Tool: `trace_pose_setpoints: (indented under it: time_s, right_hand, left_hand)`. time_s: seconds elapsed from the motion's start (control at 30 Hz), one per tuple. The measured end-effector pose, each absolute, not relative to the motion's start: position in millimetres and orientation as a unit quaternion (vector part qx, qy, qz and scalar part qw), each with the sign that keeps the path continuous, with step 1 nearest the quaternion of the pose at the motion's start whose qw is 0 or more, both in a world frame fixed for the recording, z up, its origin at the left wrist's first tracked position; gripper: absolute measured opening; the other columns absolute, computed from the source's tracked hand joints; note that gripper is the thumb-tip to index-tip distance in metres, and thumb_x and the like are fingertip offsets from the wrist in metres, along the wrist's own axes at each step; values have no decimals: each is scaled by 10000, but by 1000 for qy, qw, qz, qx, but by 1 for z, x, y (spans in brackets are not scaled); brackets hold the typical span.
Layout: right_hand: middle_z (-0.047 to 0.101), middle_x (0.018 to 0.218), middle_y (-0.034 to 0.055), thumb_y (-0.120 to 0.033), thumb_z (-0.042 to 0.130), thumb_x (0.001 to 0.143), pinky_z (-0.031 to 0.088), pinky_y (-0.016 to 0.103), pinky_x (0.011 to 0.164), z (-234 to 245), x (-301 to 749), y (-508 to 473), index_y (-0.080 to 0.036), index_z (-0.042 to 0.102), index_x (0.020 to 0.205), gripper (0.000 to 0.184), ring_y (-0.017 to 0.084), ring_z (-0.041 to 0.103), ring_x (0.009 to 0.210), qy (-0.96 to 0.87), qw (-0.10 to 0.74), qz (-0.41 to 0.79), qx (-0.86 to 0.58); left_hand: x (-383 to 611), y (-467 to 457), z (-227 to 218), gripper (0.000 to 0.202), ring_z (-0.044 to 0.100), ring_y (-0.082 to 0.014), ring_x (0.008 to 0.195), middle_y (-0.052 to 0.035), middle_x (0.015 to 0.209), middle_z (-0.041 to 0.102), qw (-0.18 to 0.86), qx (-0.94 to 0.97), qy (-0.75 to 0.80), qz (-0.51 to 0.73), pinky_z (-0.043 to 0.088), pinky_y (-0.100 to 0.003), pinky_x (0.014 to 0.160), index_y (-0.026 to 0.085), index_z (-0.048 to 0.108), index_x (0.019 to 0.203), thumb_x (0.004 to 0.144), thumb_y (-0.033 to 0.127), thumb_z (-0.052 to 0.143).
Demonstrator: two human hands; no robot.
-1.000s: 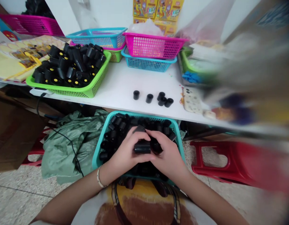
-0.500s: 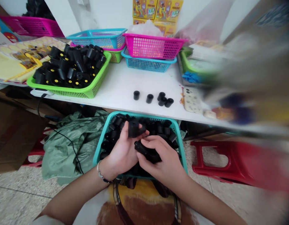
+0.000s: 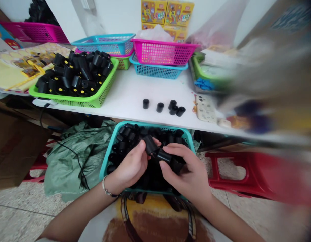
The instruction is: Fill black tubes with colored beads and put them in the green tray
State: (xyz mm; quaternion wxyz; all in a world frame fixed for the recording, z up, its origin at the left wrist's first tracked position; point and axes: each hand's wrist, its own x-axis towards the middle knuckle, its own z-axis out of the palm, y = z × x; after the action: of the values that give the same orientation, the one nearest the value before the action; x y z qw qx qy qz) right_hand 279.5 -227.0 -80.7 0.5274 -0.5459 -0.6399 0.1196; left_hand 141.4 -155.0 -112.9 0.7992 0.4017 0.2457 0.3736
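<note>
Grasping black tubes (image 3: 163,155), the left hand (image 3: 130,166) and right hand (image 3: 183,171) curl fingers (image 3: 172,148) around them.

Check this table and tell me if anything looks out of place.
Five black cylinders stand loose on the white table, outside the green basket and teal basket holding the rest. A red plastic stool on the floor looks tipped on its side.

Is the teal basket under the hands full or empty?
Full: black cylinders fill the teal basket up to its rim.
</note>
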Motion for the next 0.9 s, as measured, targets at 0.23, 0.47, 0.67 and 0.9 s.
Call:
trace_pose_setpoints:
  time_s: [0.23, 0.47, 0.67, 0.9]
  right_hand:
    - [634, 976, 53, -185, 713, 721, 530, 334, 800, -87, 279, -225, -229, 582, 910, 235, 188, 636, 898, -610, 549, 101, -563]
    - [626, 995, 48, -183, 711, 735, 529, 324, 798, -91, 281, -226, -236, 593, 986, 282, 174, 629, 884, -609, 562, 95, -552]
    - [616, 1015, 56, -231, 698, 769, 550, 342, 796, -92, 282, -225, -268, 629, 1069, 310, 202, 632, 903, -632, 518, 59, -573]
    - [592, 1141, 64, -280, 602, 851, 524, 366, 879, -87, 288, -213, -292, 560, 1233, 385, 213, 608, 1000, -693, 418, 85, -581]
  left_hand:
    - [151, -158, -110, 550, 583, -197, 949, -35, 1084, 623, 857, 310, 259, 321, 464, -330, 802, 285, 532, 1212, 863, 665, 342]
    - [149, -156, -118, 511, 548, -178, 953, -20, 1097, 613, 832, 352, 271, 331, 448, -290, 762, 295, 568, 1190, 882, 634, 341]
    - [147, -161, -122, 429, 525, -196, 1070, -52, 1139, 610, 783, 419, 270, 373, 397, -317, 955, 215, 623, 1130, 890, 530, 458]
    - [139, -156, -118, 348, 522, -204, 1121, -59, 1225, 589, 708, 536, 302, 347, 345, -352, 1033, 229, 638, 1144, 906, 431, 485]
